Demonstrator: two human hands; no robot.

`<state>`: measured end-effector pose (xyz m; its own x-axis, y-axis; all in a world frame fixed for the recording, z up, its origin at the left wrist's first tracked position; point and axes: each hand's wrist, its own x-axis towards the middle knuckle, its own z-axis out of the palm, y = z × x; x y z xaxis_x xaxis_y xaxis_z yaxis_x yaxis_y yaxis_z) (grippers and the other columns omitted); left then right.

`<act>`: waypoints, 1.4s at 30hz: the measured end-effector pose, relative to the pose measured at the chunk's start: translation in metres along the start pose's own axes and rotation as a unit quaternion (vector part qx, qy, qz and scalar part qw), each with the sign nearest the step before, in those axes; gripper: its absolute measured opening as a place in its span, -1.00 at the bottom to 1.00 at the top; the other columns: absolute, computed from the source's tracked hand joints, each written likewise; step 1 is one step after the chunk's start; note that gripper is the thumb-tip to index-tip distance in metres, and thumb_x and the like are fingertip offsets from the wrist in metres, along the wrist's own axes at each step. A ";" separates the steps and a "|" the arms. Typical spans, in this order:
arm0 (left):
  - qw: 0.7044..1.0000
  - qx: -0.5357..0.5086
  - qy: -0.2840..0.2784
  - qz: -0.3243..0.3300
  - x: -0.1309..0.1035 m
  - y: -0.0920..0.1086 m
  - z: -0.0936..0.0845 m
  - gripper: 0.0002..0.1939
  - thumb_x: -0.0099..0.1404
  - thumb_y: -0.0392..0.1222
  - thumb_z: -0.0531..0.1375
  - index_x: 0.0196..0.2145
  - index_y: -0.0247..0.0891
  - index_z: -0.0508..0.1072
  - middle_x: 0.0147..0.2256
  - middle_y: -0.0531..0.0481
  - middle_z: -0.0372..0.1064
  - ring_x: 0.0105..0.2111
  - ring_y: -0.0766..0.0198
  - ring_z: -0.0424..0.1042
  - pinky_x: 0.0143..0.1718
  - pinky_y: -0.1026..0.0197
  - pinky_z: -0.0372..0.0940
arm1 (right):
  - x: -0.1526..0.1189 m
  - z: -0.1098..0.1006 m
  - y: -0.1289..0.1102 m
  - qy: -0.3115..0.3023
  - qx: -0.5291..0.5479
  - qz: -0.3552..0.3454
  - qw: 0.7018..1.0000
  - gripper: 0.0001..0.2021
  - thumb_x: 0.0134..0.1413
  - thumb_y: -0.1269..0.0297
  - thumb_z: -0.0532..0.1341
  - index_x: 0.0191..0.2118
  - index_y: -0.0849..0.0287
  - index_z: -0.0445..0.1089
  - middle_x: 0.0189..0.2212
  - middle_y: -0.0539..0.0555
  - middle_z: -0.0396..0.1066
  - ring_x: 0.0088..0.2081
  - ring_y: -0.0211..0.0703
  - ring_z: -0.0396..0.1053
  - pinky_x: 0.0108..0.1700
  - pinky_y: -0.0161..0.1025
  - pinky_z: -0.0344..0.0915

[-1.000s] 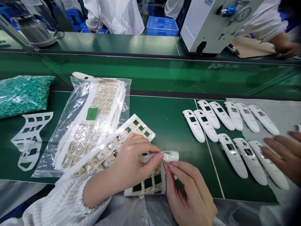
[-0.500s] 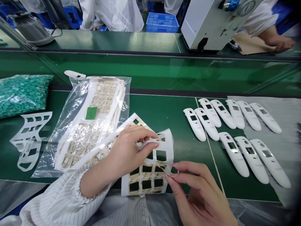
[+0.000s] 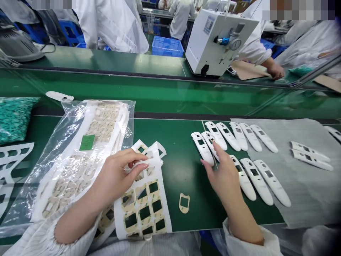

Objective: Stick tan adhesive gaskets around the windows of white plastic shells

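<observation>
My left hand point(image 3: 117, 176) pinches the top of a white backing sheet point(image 3: 165, 213) that carries tan frame-shaped adhesive stickers. Over the green bench, my right hand point(image 3: 223, 174) reaches to a group of white plastic shells, its thumb and fingers apart. The thumb is near the lower end of one shell point(image 3: 198, 139); the forefinger overlaps the shell beside it point(image 3: 207, 136). I cannot tell whether the hand touches them. A single tan sticker point(image 3: 182, 208) lies loose on the bench between the sheet and my right hand.
A clear bag point(image 3: 71, 122) of sticker sheets lies left, with a green label point(image 3: 87, 142) on it. Beyond are a bag of teal pieces point(image 3: 14, 119) and a cut-out white sheet point(image 3: 9, 160). More shells lie right, some on grey sheeting point(image 3: 301, 199). A machine point(image 3: 205, 42) stands behind the ledge.
My right hand has left the sheet and moved up and right to the shells. A loose sticker now lies on the bench. My left hand keeps hold of the sheet; the view has shifted.
</observation>
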<state>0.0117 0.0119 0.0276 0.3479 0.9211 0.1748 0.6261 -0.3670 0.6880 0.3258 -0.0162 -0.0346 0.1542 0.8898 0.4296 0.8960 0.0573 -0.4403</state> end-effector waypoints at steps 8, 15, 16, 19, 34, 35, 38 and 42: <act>0.994 0.096 0.026 0.038 -0.039 -0.004 0.003 -0.58 0.27 0.07 0.26 0.04 -0.07 0.39 -0.17 -0.03 0.45 -0.18 0.11 0.42 -0.19 0.12 0.34 | -0.035 0.015 -0.046 -0.044 -0.062 -0.043 0.996 -0.42 0.22 0.36 0.09 0.34 0.22 0.01 -0.17 0.22 0.48 -0.26 0.04 0.44 -0.27 -0.02 0.41; 0.994 0.112 -0.007 0.006 -0.051 -0.021 -0.002 -0.66 0.39 -0.16 0.14 0.11 -0.09 0.34 -0.18 -0.04 0.39 -0.20 0.16 0.41 -0.24 0.18 0.33 | -0.042 0.011 -0.081 -0.067 0.066 -0.043 0.995 -0.44 0.21 0.24 0.16 0.28 0.15 0.05 -0.15 0.14 0.50 -0.36 -0.16 0.45 -0.37 -0.18 0.44; 0.995 0.099 -0.004 0.010 -0.048 -0.022 -0.004 -0.68 0.40 -0.22 0.10 0.09 -0.11 0.36 -0.19 -0.05 0.38 -0.22 0.19 0.41 -0.28 0.22 0.33 | -0.035 0.009 -0.078 -0.066 0.088 -0.035 0.993 -0.48 0.19 0.23 0.18 0.24 0.14 0.12 -0.16 0.13 0.50 -0.36 -0.17 0.44 -0.34 -0.17 0.45; 0.997 0.071 0.003 0.034 -0.038 -0.024 -0.012 -0.67 0.40 -0.35 0.04 0.04 -0.12 0.43 -0.26 -0.02 0.34 -0.31 0.30 0.40 -0.37 0.30 0.30 | -0.011 0.000 -0.064 -0.077 0.158 -0.012 0.984 -0.69 0.11 0.22 0.27 -0.01 0.10 0.36 -0.22 0.09 0.46 -0.35 -0.20 0.40 -0.30 -0.17 0.44; 0.939 0.091 -0.286 0.169 -0.024 -0.020 -0.017 -0.75 0.11 -0.47 0.06 -0.38 -0.34 0.53 0.22 -0.10 0.24 0.27 0.07 0.15 0.32 0.03 0.10 | 0.025 0.042 -0.076 -0.303 0.419 0.203 0.832 -0.67 -0.11 0.03 0.39 -0.53 0.19 0.40 -0.55 0.00 0.38 -0.50 -0.28 0.31 -0.46 -0.30 0.28; 0.926 0.086 -0.314 0.193 -0.022 -0.021 -0.015 -0.76 0.09 -0.45 0.10 -0.36 -0.35 0.54 0.25 -0.10 0.18 0.30 0.04 0.10 0.36 0.02 0.04 | 0.026 0.044 -0.077 -0.304 0.417 0.208 0.831 -0.68 -0.12 0.04 0.39 -0.53 0.19 0.41 -0.54 0.00 0.38 -0.49 -0.29 0.30 -0.45 -0.31 0.27; 0.905 0.080 -0.348 0.232 -0.016 -0.024 -0.007 -0.81 0.09 -0.43 0.16 -0.38 -0.34 0.57 0.28 -0.08 0.09 0.30 0.01 0.07 0.37 0.02 -0.01 | 0.029 0.046 -0.081 -0.304 0.403 0.214 0.836 -0.71 -0.13 0.08 0.40 -0.56 0.18 0.41 -0.53 -0.01 0.35 -0.47 -0.29 0.29 -0.43 -0.30 0.25; 0.903 0.091 -0.335 0.253 -0.012 -0.024 0.000 -0.85 0.18 -0.40 0.18 -0.38 -0.31 0.57 0.25 -0.10 0.16 0.26 0.02 0.18 0.36 0.05 0.03 | 0.030 0.048 -0.087 -0.305 0.375 0.221 0.847 -0.75 -0.12 0.11 0.40 -0.57 0.16 0.44 -0.49 -0.01 0.32 -0.44 -0.28 0.29 -0.40 -0.30 0.25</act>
<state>-0.0080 0.0101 0.0092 0.9278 0.3657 -0.0738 0.3515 -0.7905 0.5015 0.2321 0.0271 -0.0217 -0.0427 0.9545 -0.2951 0.2556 -0.2751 -0.9268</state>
